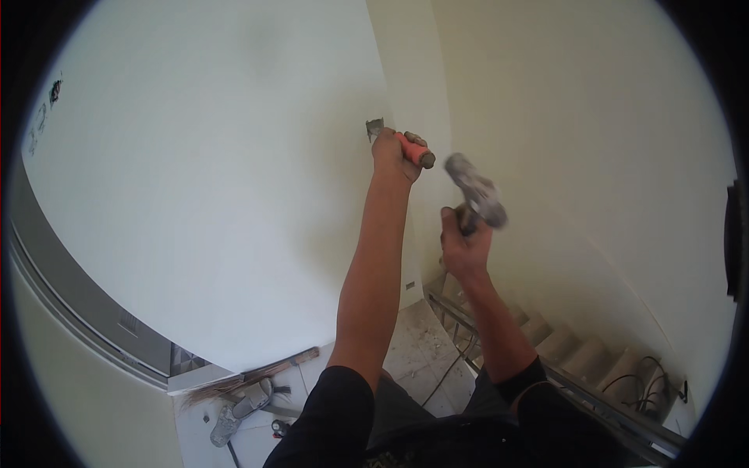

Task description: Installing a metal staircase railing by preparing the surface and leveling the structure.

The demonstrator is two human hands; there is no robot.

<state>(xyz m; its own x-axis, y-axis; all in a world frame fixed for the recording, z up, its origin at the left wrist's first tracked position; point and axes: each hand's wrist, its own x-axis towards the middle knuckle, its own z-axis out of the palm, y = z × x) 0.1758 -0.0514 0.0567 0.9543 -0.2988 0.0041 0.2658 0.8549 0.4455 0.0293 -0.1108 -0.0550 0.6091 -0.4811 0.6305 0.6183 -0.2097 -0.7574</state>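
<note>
My left hand (392,158) is closed round a chisel with an orange-red grip (413,150), its struck end pointing back toward me. The chisel's tip is hidden behind my fingers, beside a small square cut-out (375,125) in the white wall (257,187). A little to the right and lower, my right hand (468,253) grips the short handle of a hammer (477,191). The dusty grey hammer head is blurred by motion and stands apart from the chisel's end, with its thumb-side facing the wall.
Down on the right, a staircase (566,351) runs behind a metal railing (608,413), with black cables (647,386) on it. At lower left, a dusty power tool (253,398) and a broom (226,386) lie on the tiled floor (425,351). A grey door frame (70,304) borders the left.
</note>
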